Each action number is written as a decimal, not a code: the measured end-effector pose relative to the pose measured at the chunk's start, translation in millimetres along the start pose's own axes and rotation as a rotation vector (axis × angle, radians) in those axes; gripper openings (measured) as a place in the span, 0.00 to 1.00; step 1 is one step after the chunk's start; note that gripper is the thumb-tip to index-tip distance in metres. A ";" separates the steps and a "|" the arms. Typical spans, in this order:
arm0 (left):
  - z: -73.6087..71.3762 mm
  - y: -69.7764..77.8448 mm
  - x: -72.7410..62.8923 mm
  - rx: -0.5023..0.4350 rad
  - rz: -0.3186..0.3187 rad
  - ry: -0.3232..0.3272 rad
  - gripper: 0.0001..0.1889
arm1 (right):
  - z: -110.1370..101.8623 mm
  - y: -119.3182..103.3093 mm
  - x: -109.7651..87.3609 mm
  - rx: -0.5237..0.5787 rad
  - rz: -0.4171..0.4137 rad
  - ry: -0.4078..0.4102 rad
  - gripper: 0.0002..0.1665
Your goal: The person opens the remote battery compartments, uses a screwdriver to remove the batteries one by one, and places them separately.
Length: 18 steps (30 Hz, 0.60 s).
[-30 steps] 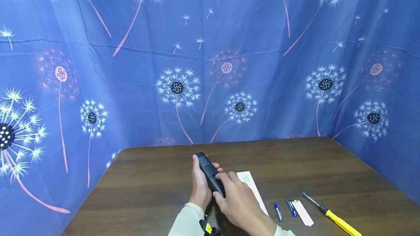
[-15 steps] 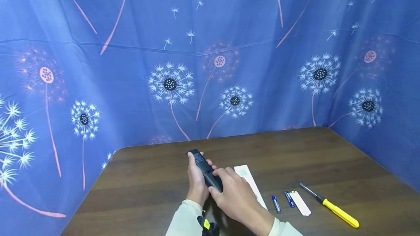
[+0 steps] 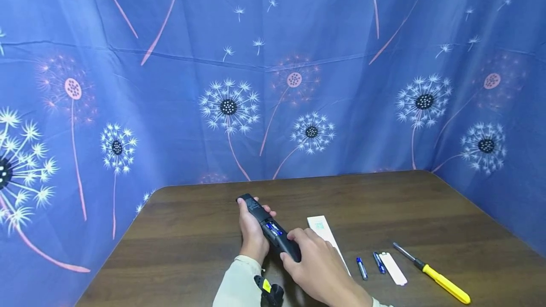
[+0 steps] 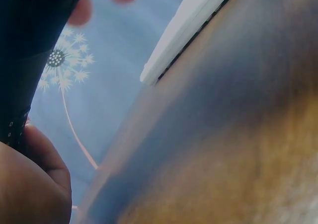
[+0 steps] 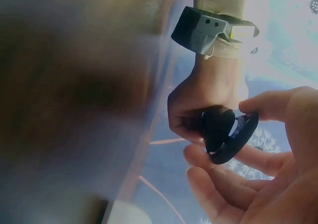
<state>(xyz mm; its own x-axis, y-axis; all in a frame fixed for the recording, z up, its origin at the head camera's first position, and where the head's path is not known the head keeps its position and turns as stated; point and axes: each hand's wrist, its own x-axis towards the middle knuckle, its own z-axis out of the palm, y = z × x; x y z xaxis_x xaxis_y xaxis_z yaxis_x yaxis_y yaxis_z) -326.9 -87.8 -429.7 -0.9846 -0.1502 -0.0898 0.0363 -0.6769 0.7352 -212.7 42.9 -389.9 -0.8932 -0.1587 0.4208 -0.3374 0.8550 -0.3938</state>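
Note:
A black remote control point(image 3: 255, 208) lies aslant in my left hand point(image 3: 252, 238), which grips it by the sides with its back facing up. Blue batteries point(image 3: 274, 229) show in its uncovered compartment. At the lower end, the thumb and fingers of my right hand point(image 3: 317, 266) pinch the black battery cover point(image 3: 291, 248). The right wrist view shows a gap between this curved cover point(image 5: 241, 139) and the remote's end point(image 5: 217, 127). In the left wrist view the dark remote point(image 4: 30, 50) fills the upper left corner, and part of a hand point(image 4: 35, 184) is below it.
Right of my hands lies a long white object point(image 3: 325, 230) with a printed code. Beyond it are a loose blue battery point(image 3: 361, 269), more blue battery point(image 3: 378, 263), a small white cover point(image 3: 394, 269) and a yellow-handled screwdriver point(image 3: 445, 285). A patterned blue cloth point(image 3: 362, 84) hangs behind the brown table point(image 3: 192, 250).
The battery cover has slid down and off the remote, drawn by my right hand, exposing the blue batteries. My left hand keeps its hold and has shifted slightly left.

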 end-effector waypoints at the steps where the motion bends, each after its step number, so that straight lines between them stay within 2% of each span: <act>1: -0.4 0.2 0.1 0.000 0.001 0.006 0.38 | -0.9 0.3 -1.8 -0.005 0.003 -0.011 0.20; 8: -1.7 1.1 2.4 -0.023 0.032 0.044 0.35 | -11.7 2.5 -10.7 0.035 0.085 -0.204 0.19; 15: 0.0 4.1 3.6 -0.005 0.043 0.087 0.35 | -15.2 7.7 -15.6 0.038 0.071 -0.326 0.18; 18: 2.1 5.1 3.8 0.011 0.047 0.091 0.36 | -14.7 6.2 -14.4 -0.022 0.077 -0.394 0.18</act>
<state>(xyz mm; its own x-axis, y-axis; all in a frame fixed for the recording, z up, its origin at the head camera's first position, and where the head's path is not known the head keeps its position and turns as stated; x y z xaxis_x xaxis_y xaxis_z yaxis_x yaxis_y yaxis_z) -330.8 -90.4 -424.8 -0.9621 -0.2469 -0.1156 0.0796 -0.6600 0.7470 -197.6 57.8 -386.4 -0.9628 -0.2668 0.0436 -0.2621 0.8817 -0.3924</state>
